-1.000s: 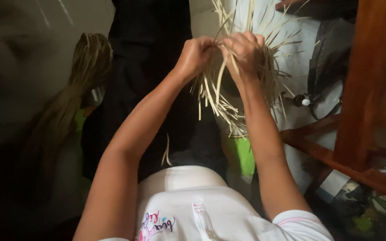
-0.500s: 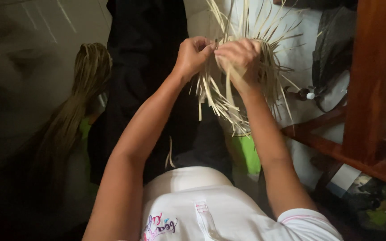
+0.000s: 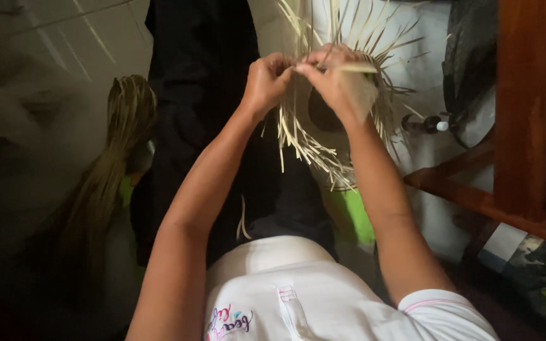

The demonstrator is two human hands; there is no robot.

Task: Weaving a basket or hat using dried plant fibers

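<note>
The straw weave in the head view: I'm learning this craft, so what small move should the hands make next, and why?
Probably tuck the pale strip pinched in the right hand under the neighbouring strand and pull it snug. Both hands meet at the rim of the straw weave; the left hand pinches beside the right, and many loose ends fan out unwoven around them.

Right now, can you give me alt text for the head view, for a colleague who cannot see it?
Both hands, the left hand and the right hand, pinch pale straw strips at the rim of a partly woven straw piece with loose ends fanning outward. A bundle of dried straw lies at the left, and a wooden frame stands at the right.
</note>
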